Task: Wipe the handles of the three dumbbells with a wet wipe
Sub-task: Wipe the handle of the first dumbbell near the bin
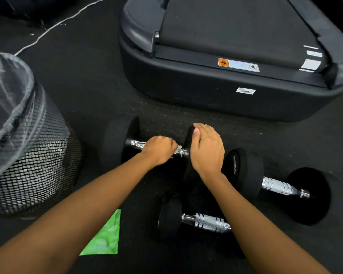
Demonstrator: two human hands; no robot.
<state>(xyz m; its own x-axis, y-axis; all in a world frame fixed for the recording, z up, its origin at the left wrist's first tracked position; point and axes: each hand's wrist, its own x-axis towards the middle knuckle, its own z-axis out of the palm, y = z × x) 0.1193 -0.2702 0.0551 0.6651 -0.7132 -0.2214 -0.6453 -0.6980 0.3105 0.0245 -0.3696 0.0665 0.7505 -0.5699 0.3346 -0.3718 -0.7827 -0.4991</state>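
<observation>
The left hand is curled tight around the handle of the far dumbbell, with a bit of white wet wipe showing just right of its fingers. Just right of this grip, the right hand lies with relaxed fingers on the same dumbbell's weight and holds nothing. The second dumbbell lies further right, the third dumbbell nearer the person, both apart from the hands.

Shines as ribbed chrome along the dumbbell handle in the left hand; turns matt black at the head under the right hand. Left of that left hand, metal mesh bin with filmy clear liner; nearer, glossy green pouch.
</observation>
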